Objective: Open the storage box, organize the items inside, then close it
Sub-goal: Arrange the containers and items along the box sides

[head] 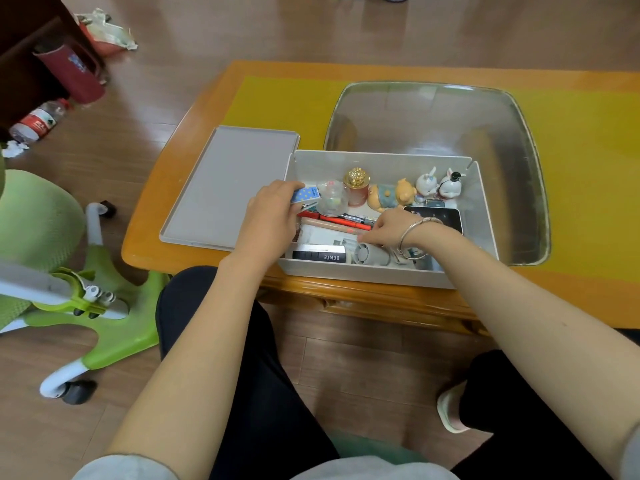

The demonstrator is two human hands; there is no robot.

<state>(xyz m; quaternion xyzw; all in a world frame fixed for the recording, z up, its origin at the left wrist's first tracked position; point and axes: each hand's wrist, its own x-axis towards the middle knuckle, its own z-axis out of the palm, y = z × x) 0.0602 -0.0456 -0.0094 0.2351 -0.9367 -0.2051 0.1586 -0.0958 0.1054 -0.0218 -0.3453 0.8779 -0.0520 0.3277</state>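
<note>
The white storage box (483, 216) stands open at the table's front edge, its grey lid (228, 181) lying flat to its left. My left hand (270, 216) grips a small blue dotted stapler (304, 195) over the box's left end. My right hand (391, 226), with a bracelet on the wrist, reaches into the middle and its fingertips pinch the end of a long tan stick (332, 226). Along the back wall stand a clear dome (332, 199), a gold-capped bottle (356, 187), a bear figurine (391, 195) and two rabbit figurines (438, 185). Pens (346, 220), a black BENTE case (320, 255), a grey fan (372, 253) and a dark device (436, 216) lie inside.
The orange wooden table (166, 233) carries a yellow mat (284, 102) and a glass inset (436, 116) behind the box. A green swivel chair (79, 292) stands at the left. A plastic bottle (38, 121) and litter lie on the wooden floor at far left.
</note>
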